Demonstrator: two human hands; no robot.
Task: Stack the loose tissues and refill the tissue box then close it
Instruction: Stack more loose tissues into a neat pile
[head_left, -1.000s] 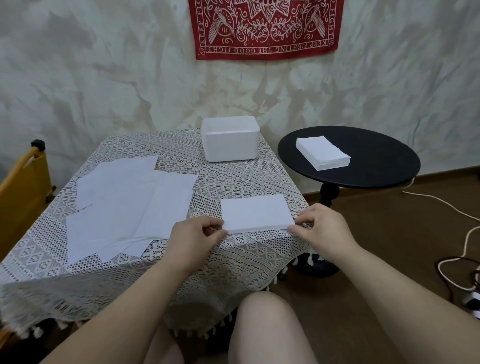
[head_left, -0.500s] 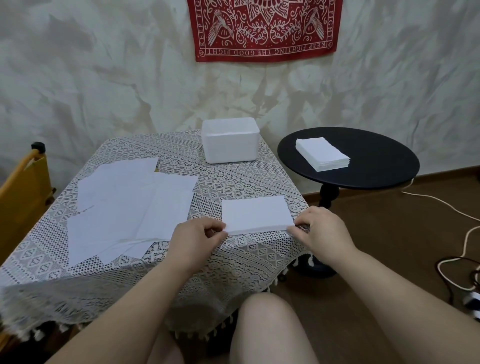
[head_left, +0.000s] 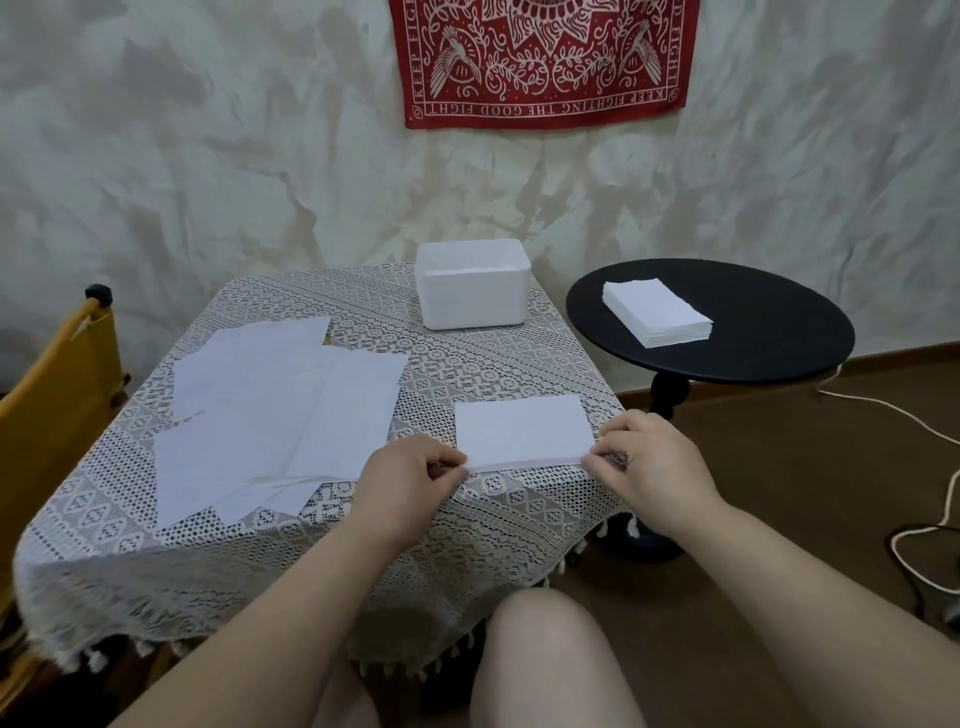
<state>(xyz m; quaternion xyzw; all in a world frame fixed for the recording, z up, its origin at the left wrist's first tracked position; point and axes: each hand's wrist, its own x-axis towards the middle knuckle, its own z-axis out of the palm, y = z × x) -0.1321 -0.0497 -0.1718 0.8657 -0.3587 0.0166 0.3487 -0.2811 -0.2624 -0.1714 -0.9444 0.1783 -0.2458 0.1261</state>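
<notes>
Little has changed over the last second — the small stack of tissues (head_left: 523, 434) is still pinched at its near corners by the left hand (head_left: 410, 483) and right hand (head_left: 652, 467), each grip curled tight, so squaring appears unfinished. Loose tissues (head_left: 270, 421) remain spread on the lace-covered worktop (head_left: 467, 364); the white tissue box (head_left: 472, 283) waits behind — a second stack (head_left: 657, 319) lies on the black side table (head_left: 779, 332), beneath a red wall hanging (head_left: 543, 57).

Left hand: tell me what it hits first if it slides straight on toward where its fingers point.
The left hand points right, along the table's near edge. It already pinches the near left corner of the small tissue stack, so that stack comes first; beyond it waits the right hand at the other corner.
</notes>
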